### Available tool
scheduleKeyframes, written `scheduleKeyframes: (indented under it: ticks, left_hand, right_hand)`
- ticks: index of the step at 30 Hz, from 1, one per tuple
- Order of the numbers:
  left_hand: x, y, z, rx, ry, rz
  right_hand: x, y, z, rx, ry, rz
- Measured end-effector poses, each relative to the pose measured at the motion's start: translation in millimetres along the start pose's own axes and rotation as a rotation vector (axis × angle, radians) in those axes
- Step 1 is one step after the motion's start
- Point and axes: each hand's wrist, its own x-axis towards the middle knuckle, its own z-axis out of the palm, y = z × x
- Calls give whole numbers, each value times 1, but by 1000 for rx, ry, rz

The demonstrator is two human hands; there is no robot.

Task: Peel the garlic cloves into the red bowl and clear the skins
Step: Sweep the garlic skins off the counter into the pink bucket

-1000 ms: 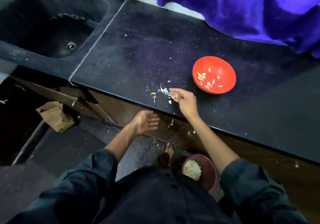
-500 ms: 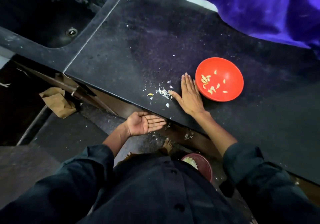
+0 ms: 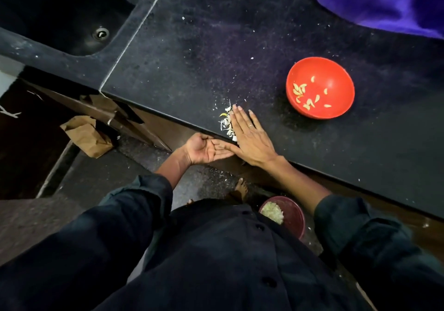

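While the flat right hand (image 3: pixel 252 140) pressed beside the garlic skins (image 3: pixel 227 123), the clearing step was underway; its next sweep needed the cupped, empty left hand (image 3: pixel 206 149) just below the edge. The red bowl (image 3: pixel 320 87) sat beyond the right hand.

Dark navy button-front shirt (image 3: pixel 228 258) with round dark buttons, its long sleeves pushed up to mid-forearm. A thin gold ring (image 3: pixel 250 125) sits on a finger of the right hand (image 3: pixel 249 140). Bare left hand (image 3: pixel 204 149), and a bare foot (image 3: pixel 241 187) below.
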Motion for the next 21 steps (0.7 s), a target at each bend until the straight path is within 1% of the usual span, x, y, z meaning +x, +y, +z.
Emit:
scheduleKeyframes:
  ticks: [5, 7, 10, 12, 14, 15, 17, 19, 21]
  left_hand:
    - [-6, 2, 3, 62, 40, 36]
    - [-7, 2, 3, 39, 47, 38]
    - [-8, 1, 4, 8, 49, 25]
    - [-7, 2, 3, 16, 20, 27]
    - [-5, 2, 2, 11, 14, 15]
    - [-4, 3, 2, -3, 13, 3]
    - [-5, 4, 1, -41, -22, -27]
    - [-6, 7, -1, -76, -55, -57]
    - [-6, 8, -4, -87, -83, -74]
  right_hand:
    - [0, -27, 2, 41, 13, 76]
    - [3, -39, 1, 73, 28, 114]
    - [7, -50, -1, 198, 75, 67]
    - [8, -53, -3, 421, 200, 47]
    - [7, -50, -7, 679, 337, 161]
    - [6, -46, -10, 751, 397, 230]
    - [9, -33, -16, 752, 478, 320]
    - [17, -16, -20, 714, 461, 342]
    - [27, -1, -23, 699, 364, 336]
